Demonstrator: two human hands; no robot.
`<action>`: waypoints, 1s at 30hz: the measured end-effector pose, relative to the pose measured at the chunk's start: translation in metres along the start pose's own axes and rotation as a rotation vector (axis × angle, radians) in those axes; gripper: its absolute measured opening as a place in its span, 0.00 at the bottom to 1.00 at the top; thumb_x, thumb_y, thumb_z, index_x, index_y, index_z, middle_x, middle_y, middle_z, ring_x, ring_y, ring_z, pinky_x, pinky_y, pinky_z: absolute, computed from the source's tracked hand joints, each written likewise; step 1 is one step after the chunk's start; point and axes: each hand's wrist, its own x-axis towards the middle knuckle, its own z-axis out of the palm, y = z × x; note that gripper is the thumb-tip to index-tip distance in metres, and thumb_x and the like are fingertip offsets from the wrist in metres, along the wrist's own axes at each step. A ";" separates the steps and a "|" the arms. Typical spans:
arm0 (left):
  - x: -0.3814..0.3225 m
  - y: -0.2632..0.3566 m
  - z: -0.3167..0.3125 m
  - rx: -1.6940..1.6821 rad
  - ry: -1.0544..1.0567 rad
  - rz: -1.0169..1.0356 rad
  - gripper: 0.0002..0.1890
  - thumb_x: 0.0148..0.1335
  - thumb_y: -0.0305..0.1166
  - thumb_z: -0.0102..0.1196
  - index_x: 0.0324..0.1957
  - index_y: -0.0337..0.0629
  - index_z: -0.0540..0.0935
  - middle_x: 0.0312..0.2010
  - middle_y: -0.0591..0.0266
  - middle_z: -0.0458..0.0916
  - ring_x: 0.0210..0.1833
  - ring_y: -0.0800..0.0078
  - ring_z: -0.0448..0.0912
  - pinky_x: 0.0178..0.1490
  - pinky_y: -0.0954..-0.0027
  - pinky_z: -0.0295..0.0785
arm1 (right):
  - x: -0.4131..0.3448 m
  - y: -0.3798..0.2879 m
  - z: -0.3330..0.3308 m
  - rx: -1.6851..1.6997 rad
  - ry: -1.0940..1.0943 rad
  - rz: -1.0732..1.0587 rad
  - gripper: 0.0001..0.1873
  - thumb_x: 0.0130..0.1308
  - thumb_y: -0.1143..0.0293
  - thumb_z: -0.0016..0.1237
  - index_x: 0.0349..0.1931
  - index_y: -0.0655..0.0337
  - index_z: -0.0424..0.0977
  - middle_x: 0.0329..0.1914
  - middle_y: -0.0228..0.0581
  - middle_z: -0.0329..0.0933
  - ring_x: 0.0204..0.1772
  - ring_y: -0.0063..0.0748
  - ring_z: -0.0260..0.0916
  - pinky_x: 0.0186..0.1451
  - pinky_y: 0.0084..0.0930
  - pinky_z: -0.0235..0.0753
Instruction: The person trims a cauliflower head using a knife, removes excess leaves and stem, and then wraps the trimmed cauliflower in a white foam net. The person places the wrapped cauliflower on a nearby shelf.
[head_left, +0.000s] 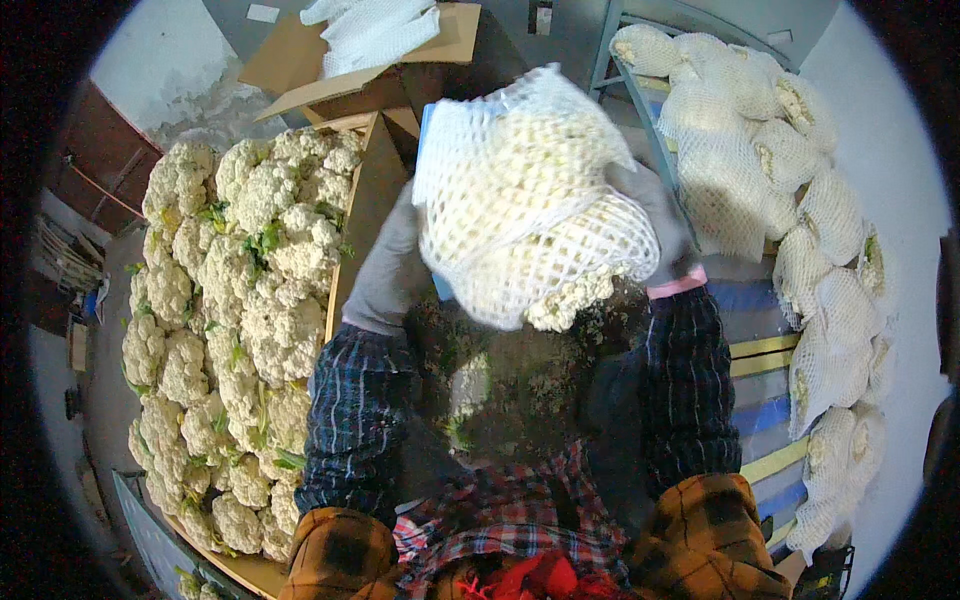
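Note:
A cauliflower head (574, 300) wrapped in a white foam net sleeve (517, 202) is held up in front of me between both hands. Its curds show bare at the lower edge, and the net stands up loose at the top. My left hand (386, 270), in a grey glove, grips the left side, where a blue edge (426, 142) shows behind the net. My right hand (660, 217), gloved in grey with a pink cuff, holds the right side. The fingers of both hands are largely hidden behind the bundle.
On my left, a large wooden bin (352, 202) holds many bare cauliflowers (281, 337). An open cardboard box (360, 94) with white foam nets (382, 34) stands at the back. To the right, net-wrapped cauliflowers (832, 315) lie on a slatted metal-framed rack (757, 352).

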 end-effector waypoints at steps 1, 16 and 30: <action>-0.008 -0.008 0.003 -0.176 0.069 -0.122 0.45 0.67 0.57 0.62 0.77 0.40 0.63 0.75 0.55 0.68 0.76 0.60 0.67 0.77 0.55 0.63 | 0.001 0.002 0.003 -0.026 -0.026 0.049 0.27 0.74 0.64 0.49 0.68 0.69 0.69 0.61 0.49 0.81 0.57 0.42 0.83 0.65 0.38 0.80; 0.015 -0.009 -0.006 -0.507 0.088 0.336 0.26 0.78 0.40 0.40 0.68 0.32 0.73 0.64 0.50 0.79 0.63 0.57 0.81 0.67 0.55 0.77 | 0.010 -0.006 0.023 -0.720 0.049 -0.495 0.15 0.70 0.59 0.56 0.44 0.63 0.85 0.45 0.45 0.83 0.48 0.35 0.80 0.50 0.30 0.76; 0.028 -0.021 0.004 -0.490 0.305 0.299 0.32 0.74 0.45 0.46 0.73 0.37 0.67 0.70 0.51 0.74 0.69 0.53 0.75 0.73 0.50 0.69 | 0.015 0.044 0.065 0.184 0.001 -0.139 0.14 0.76 0.71 0.48 0.59 0.64 0.71 0.58 0.37 0.78 0.62 0.31 0.75 0.71 0.38 0.71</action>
